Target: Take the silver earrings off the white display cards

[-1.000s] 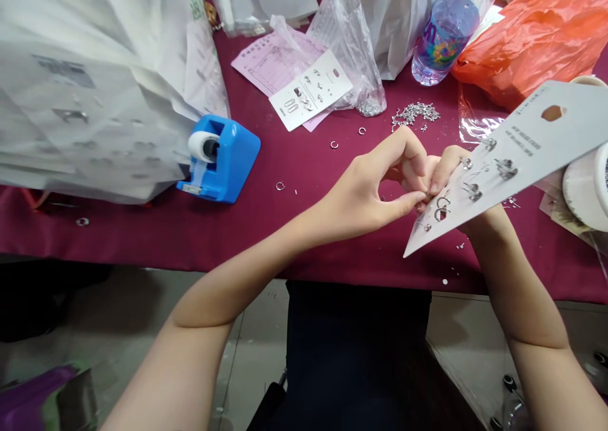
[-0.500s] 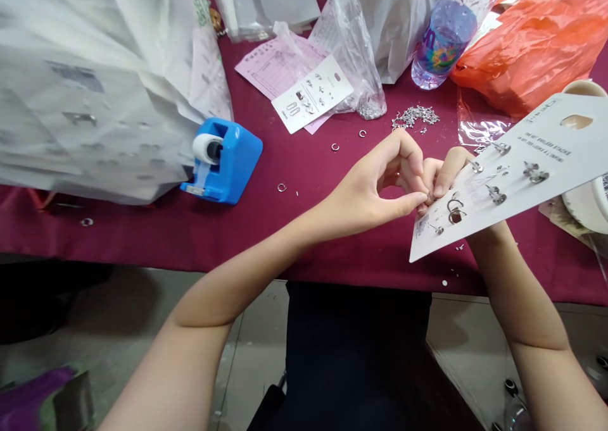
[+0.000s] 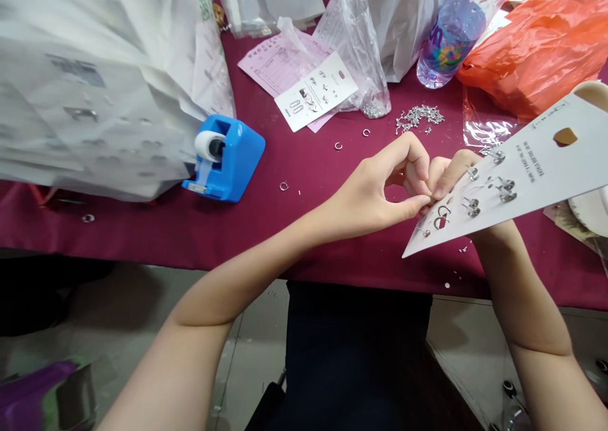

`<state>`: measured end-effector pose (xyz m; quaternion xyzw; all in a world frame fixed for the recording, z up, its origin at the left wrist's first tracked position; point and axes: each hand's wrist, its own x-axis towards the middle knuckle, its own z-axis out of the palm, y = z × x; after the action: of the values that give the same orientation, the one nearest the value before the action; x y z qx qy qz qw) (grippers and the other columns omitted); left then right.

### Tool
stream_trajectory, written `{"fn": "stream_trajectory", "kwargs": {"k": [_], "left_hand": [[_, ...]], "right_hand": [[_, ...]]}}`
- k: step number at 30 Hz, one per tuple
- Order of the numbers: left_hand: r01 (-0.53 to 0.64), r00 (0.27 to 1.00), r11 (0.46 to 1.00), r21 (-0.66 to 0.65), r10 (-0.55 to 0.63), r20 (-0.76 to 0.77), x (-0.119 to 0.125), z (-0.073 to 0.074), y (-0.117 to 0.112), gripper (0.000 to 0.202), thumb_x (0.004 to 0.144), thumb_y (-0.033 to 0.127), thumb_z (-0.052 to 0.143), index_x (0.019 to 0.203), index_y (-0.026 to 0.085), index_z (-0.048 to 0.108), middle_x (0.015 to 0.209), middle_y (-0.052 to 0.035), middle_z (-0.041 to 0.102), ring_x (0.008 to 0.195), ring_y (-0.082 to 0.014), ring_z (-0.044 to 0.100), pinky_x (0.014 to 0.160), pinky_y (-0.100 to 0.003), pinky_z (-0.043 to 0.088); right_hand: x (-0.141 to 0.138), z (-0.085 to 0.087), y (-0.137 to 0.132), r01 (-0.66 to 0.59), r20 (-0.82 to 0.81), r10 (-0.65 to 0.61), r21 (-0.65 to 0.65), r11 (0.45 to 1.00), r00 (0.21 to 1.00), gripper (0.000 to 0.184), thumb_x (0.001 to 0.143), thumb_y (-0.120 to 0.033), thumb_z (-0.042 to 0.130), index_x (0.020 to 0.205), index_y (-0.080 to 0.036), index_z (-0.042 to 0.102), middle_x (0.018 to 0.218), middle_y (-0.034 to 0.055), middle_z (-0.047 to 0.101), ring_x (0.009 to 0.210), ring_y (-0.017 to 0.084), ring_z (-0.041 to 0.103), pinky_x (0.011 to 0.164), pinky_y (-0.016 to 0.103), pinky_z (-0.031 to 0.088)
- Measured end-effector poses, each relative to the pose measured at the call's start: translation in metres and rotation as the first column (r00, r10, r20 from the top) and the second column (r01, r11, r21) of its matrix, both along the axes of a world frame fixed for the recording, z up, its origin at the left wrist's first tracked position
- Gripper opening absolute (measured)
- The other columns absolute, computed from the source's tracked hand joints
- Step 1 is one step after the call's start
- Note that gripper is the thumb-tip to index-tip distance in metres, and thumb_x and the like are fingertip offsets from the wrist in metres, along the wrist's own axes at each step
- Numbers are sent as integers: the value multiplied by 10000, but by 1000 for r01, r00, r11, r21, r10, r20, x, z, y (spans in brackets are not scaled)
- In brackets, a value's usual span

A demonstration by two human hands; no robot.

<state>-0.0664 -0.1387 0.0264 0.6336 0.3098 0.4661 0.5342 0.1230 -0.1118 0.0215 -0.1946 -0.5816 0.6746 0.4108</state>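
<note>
My right hand grips the long edge of a white earring card, which is tilted above the table with its backs and posts facing me. Several silver earring backs sit on it, and two small hoops hang near its lower end. At that edge, my left hand pinches thumb and forefinger together against the right fingertips. Whatever is in this pinch is too small and covered to make out. A second earring card lies flat on pink paper slips.
On the maroon cloth are a blue tape dispenser, a pile of small silver pieces and loose rings. A large white bag stands left; a bottle, an orange bag and a white bowl stand right.
The earring card has tilted further, so its face looks narrower. Both hands stay together at its edge, the left still pinching. The whole view has shifted slightly.
</note>
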Motion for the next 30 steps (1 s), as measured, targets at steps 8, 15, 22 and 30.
{"fn": "stream_trajectory", "kwargs": {"k": [8, 15, 22, 30], "left_hand": [[3, 999, 996, 93, 1, -42, 0, -4, 1, 204, 870, 177, 703, 884, 214, 503, 844, 15, 631, 787, -109, 664, 759, -281, 606], [1, 995, 972, 233, 22, -95, -2, -10, 2, 141, 868, 138, 680, 899, 190, 552, 857, 13, 635, 777, -90, 647, 704, -236, 568], [-5, 999, 972, 235, 14, -38, 4, -17, 7, 76, 929, 194, 657, 924, 161, 588, 886, -11, 647, 814, -94, 651, 773, -249, 574], [30, 999, 978, 205, -32, 6, 8, -15, 6, 102, 922, 178, 667, 874, 152, 581, 817, 0, 632, 744, -73, 621, 722, -214, 553]], "right_hand": [[7, -8, 3, -26, 93, 22, 36, 999, 995, 223, 777, -234, 883, 856, -241, 674, 811, -11, 590, 735, 125, 572, 647, 256, 526], [6, -9, 4, 9, 179, -15, 35, 999, 984, 338, 731, -360, 918, 784, -216, 617, 804, -24, 571, 720, 113, 600, 674, 273, 583], [5, -2, 7, 54, 150, -49, -32, 998, 988, 403, 705, -462, 920, 760, -235, 591, 742, -28, 573, 687, 124, 584, 622, 280, 553], [8, 2, 6, 92, 261, -66, -87, 992, 963, 459, 640, -462, 947, 714, -240, 551, 733, -17, 594, 751, 167, 640, 659, 320, 563]]}}
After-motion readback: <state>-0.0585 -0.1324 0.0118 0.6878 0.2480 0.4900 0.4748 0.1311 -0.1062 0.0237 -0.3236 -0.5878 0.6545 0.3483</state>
